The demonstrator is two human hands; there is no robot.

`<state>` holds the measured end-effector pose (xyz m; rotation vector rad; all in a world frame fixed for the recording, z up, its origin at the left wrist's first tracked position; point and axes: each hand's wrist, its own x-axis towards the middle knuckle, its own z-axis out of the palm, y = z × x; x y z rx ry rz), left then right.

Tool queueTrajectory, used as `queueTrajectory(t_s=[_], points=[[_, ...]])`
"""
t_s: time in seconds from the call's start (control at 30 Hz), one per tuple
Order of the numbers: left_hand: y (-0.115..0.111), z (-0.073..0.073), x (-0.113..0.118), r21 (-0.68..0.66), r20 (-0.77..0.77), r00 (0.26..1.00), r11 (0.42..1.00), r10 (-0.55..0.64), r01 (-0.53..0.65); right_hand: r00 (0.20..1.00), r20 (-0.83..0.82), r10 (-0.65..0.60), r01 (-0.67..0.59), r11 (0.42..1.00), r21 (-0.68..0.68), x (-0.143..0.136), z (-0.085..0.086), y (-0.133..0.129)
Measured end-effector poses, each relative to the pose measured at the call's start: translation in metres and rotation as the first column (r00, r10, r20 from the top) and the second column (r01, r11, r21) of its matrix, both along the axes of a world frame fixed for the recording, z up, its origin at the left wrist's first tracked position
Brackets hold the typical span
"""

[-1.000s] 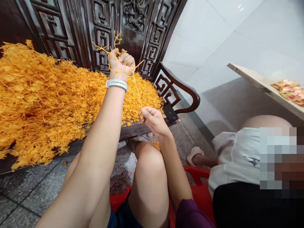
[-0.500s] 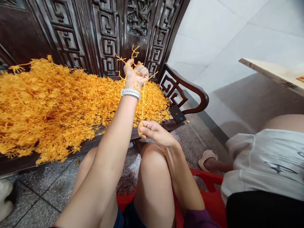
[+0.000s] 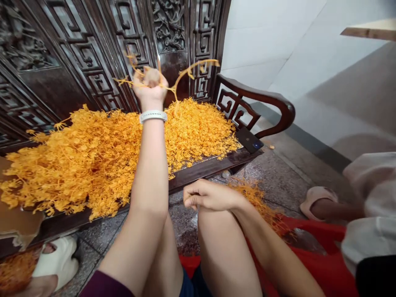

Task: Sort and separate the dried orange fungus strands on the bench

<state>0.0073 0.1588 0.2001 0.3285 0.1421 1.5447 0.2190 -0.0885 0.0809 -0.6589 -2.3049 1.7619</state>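
Curling in above my knee (image 3: 218, 225), my right hand (image 3: 199, 196) may or may not pinch something; I can't tell. Just past it, thin orange strands (image 3: 252, 194) litter the floor (image 3: 283, 177). A phone (image 3: 249, 139) lies on the bench's (image 3: 201, 169) front right corner, beside a big heap of yellow-orange sprigs (image 3: 198, 128). Over that, my left hand (image 3: 151, 82) closes round one branching stem (image 3: 183, 75). Plenty looks left; how much is finished I can't judge.

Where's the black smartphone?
In the head view, right of centre, the phone lies on the dark wooden bench, between the heaped orange sprigs and the curved wooden armrest.
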Motion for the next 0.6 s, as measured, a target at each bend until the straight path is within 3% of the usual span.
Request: queueTrajectory(t_s=[0.07, 0.1, 0.13, 0.2, 0.23, 0.27, 0.3, 0.33, 0.37, 0.4, 0.43, 0.47, 0.5, 0.53, 0.6], points=[[0.0, 0.013, -0.025, 0.081, 0.079, 0.985, 0.983, 0.157, -0.163, 0.997, -0.061, 0.054, -0.057, 0.998, -0.042, 0.0, 0.01, -0.002], [-0.003, 0.017, -0.034, 0.119, 0.109, 0.973, 0.969, 0.202, -0.215, 0.985, -0.091, 0.148, -0.156, 0.984, -0.081, 0.0, 0.017, -0.002], [-0.005, 0.019, -0.04, 0.139, 0.129, 0.964, 0.959, 0.231, -0.249, 0.954, -0.125, 0.274, -0.289, 0.949, -0.123, 0.0, 0.024, -0.001], [-0.01, 0.017, -0.043, 0.134, 0.113, 0.96, 0.953, 0.256, -0.27, 0.834, -0.248, 0.492, -0.542, 0.815, -0.207, -0.001, 0.035, 0.002], [-0.01, 0.014, -0.041, 0.106, 0.072, 0.963, 0.958, 0.26, -0.267, 0.811, -0.355, 0.465, -0.563, 0.785, -0.258, -0.002, 0.037, 0.004], [-0.009, 0.011, -0.039, 0.065, 0.016, 0.966, 0.964, 0.257, -0.257, 0.821, -0.467, 0.328, -0.505, 0.799, -0.326, -0.004, 0.037, 0.006], [-0.007, 0.007, -0.036, 0.023, -0.042, 0.969, 0.969, 0.245, -0.244, 0.826, -0.553, 0.105, -0.379, 0.83, -0.409, -0.007, 0.033, 0.008], [-0.005, 0.003, -0.034, -0.008, -0.081, 0.971, 0.974, 0.225, -0.226, 0.782, -0.595, -0.186, -0.193, 0.836, -0.514, -0.011, 0.027, 0.011], [-0.003, 0.0, -0.033, -0.019, -0.092, 0.975, 0.979, 0.201, -0.203, 0.671, -0.574, -0.47, 0.004, 0.776, -0.631, -0.016, 0.019, 0.013], [-0.002, -0.003, -0.033, -0.009, -0.079, 0.981, 0.984, 0.176, -0.177, 0.562, -0.534, -0.632, 0.117, 0.7, -0.705, -0.022, 0.009, 0.015], [-0.001, -0.005, -0.033, 0.016, -0.054, 0.987, 0.988, 0.153, -0.152, 0.412, -0.445, -0.795, 0.211, 0.559, -0.802, -0.028, 0.0, 0.017], [-0.001, -0.006, -0.033, 0.046, -0.032, 0.99, 0.99, 0.137, -0.136, 0.33, -0.336, -0.882, 0.241, 0.423, -0.874, -0.033, -0.009, 0.019], [-0.002, -0.006, -0.033, 0.069, -0.023, 0.991, 0.989, 0.133, -0.131, 0.313, -0.233, -0.921, 0.232, 0.312, -0.921, -0.038, -0.017, 0.02], [-0.004, -0.005, -0.034, 0.079, -0.03, 0.989, 0.987, 0.142, -0.139, 0.316, -0.171, -0.933, 0.206, 0.244, -0.948, -0.042, -0.024, 0.02], [-0.008, -0.003, -0.035, 0.066, -0.081, 0.98, 0.982, 0.184, -0.179, 0.349, -0.141, -0.927, 0.166, 0.209, -0.964, -0.049, -0.031, 0.018]])
